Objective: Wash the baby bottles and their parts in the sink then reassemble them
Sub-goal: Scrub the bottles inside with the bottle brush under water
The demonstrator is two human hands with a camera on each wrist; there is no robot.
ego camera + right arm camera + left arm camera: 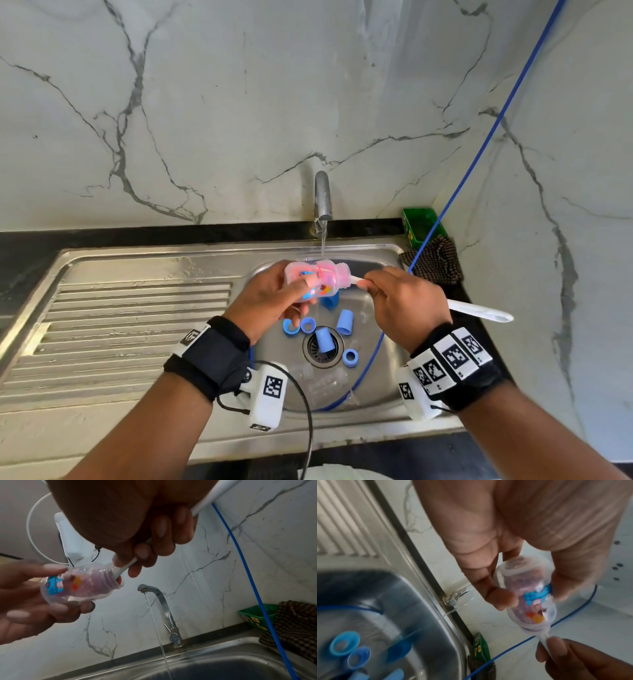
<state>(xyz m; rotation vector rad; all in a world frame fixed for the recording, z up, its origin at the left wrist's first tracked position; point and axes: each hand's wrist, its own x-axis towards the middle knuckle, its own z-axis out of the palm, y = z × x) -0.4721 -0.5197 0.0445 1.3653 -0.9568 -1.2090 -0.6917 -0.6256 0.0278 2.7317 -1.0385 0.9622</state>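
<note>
Marble wall with grey veins rose behind a steel sink set in a dark counter. Water ran from the tap into the basin, falling just behind the hands.

Above the basin, the left hand held a small clear bottle on its side, fingers curled under the body and the thumb across the printed picture, its open neck pointing toward the other hand. The right hand was closed round the white handle of a brush, pinching it close to the bottle's mouth. The brush's pink head sat inside the bottle, and the handle's far end stuck out past the right wrist.

Down in the basin lay the blue parts: two caps near the drain, one of them lying across it, and several rings scattered around. Another blue piece lay partly hidden under the bottle.

At the right end of the counter, a green tub stood against the wall with a checked cloth just in front. A blue hose ran down from the upper right into the basin.
</note>
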